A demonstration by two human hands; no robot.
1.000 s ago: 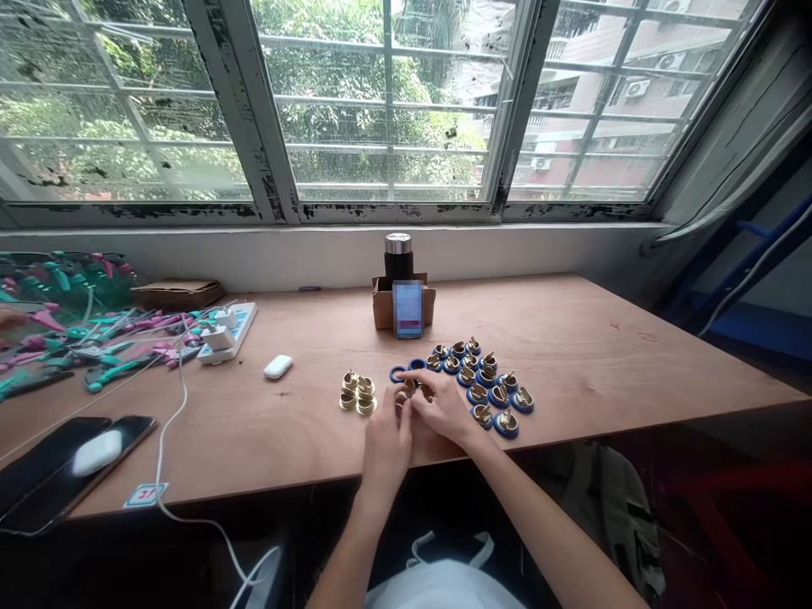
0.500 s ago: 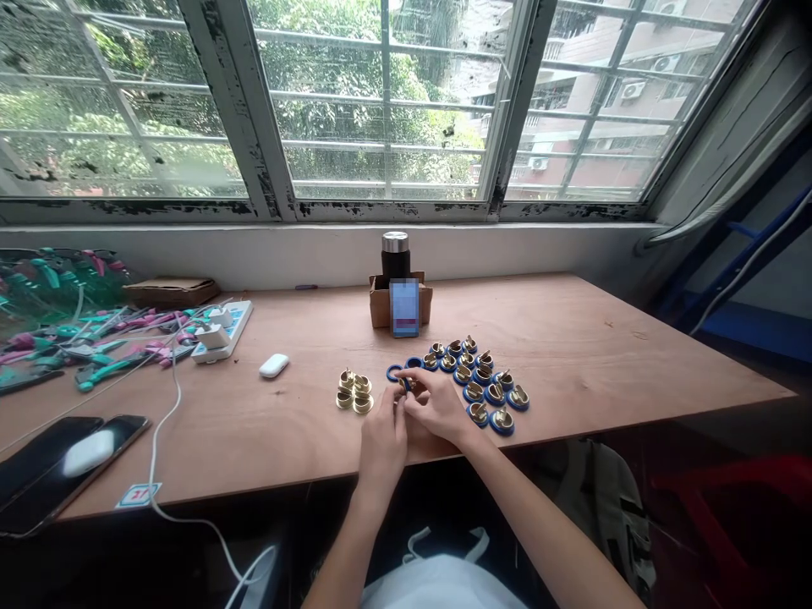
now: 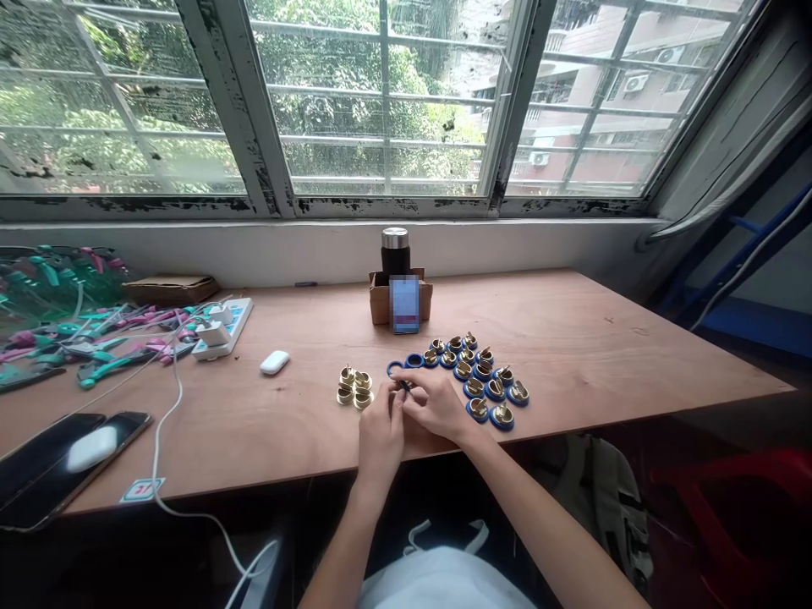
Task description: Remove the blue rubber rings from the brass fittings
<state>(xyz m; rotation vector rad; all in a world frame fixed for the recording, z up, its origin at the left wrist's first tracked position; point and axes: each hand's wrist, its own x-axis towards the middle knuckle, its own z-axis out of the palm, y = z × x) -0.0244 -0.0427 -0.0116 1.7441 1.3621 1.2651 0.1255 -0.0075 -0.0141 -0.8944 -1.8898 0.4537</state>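
Observation:
My left hand (image 3: 381, 437) and my right hand (image 3: 435, 406) meet over the wooden table (image 3: 589, 355), their fingertips pinching a small brass fitting with a dark blue ring (image 3: 402, 385). Most of that piece is hidden by my fingers. Just beyond them lie two loose blue rings (image 3: 395, 368). To the left of my hands stands a small cluster of bare brass fittings (image 3: 353, 387). To the right, several brass fittings seated in blue rings (image 3: 475, 379) form a group.
Behind the fittings, a dark steel-capped bottle (image 3: 395, 254) stands in a cardboard box (image 3: 381, 304). Further left are a white earbud case (image 3: 275, 362), a power strip with plugs (image 3: 222, 330), a white cable, dark phones (image 3: 63, 448) and a tangle of pink and teal items (image 3: 63, 338).
My hands stay together at about the same spot, with small finger shifts. The view has drifted slightly. The fittings and rings on the table have not visibly moved.

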